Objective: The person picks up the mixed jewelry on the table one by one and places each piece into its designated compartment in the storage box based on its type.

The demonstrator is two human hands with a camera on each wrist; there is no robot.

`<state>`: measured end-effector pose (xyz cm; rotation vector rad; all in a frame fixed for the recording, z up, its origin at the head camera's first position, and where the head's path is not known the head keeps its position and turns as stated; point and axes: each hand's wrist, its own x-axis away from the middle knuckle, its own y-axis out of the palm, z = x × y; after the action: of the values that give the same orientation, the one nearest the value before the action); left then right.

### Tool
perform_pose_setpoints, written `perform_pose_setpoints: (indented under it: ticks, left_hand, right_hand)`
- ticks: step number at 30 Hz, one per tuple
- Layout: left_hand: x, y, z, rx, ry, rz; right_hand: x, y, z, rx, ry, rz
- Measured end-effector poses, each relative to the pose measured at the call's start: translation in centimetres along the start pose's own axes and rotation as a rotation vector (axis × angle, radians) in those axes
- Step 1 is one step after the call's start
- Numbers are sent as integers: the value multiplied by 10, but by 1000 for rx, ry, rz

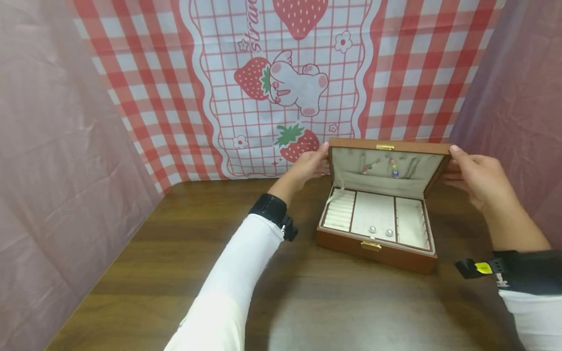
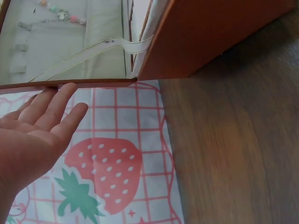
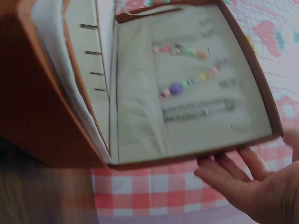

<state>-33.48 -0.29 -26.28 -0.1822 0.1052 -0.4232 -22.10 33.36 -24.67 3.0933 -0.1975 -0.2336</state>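
Note:
A brown jewelry box (image 1: pixel 377 256) stands on the wooden table with its lid (image 1: pixel 386 142) raised. My left hand (image 1: pixel 309 165) holds the lid's left edge, thumb by the upper corner; in the left wrist view its fingers (image 2: pixel 53 109) lie against that edge. At the opposite side, my right hand (image 1: pixel 478 178) grips the lid's right edge, thumb on the corner and fingers behind. Beaded bracelets (image 3: pixel 175 88) and a chain (image 3: pixel 201 109) hang inside the lid above a fabric pocket (image 3: pixel 135 93). Two pearl-like studs (image 1: pixel 372 229) sit in the middle compartment. Ring rolls (image 1: pixel 340 209) fill the left one.
A ribbon strap (image 2: pixel 93 51) joins lid and base on the left side. Behind the box hangs a red-and-white checked cloth (image 1: pixel 281 112) with strawberries. Pink curtains (image 1: pixel 66 146) flank both sides. The brown table (image 1: pixel 197 234) extends left and in front of the box.

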Motion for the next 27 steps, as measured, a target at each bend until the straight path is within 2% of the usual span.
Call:
perform_pose_setpoints:
  ticks: [5,7,10,14,17,20,27]
  left_hand:
    - [14,-5,-5,-173,72,-47]
    - [21,-7,-6,-234,90,-63]
    - [30,-11,-8,-328,100,-87]
    - [42,-14,-12,-417,117,-140]
    - [50,-14,-17,-437,126,-180]
    - [57,-13,-23,-456,129,-203]
    - [66,-8,-30,-597,143,-231]
  right_hand:
    - [10,-17,-1,-68,33,-143]
    - [16,-21,-1,-12,31,-192]
    - [23,-27,-2,224,26,-255]
    - [31,-28,-5,681,26,-314]
    - [35,-24,-5,885,2,-358]
    - [39,-20,-4,951,-28,-416]
    - [45,-11,6,947,-19,-522]
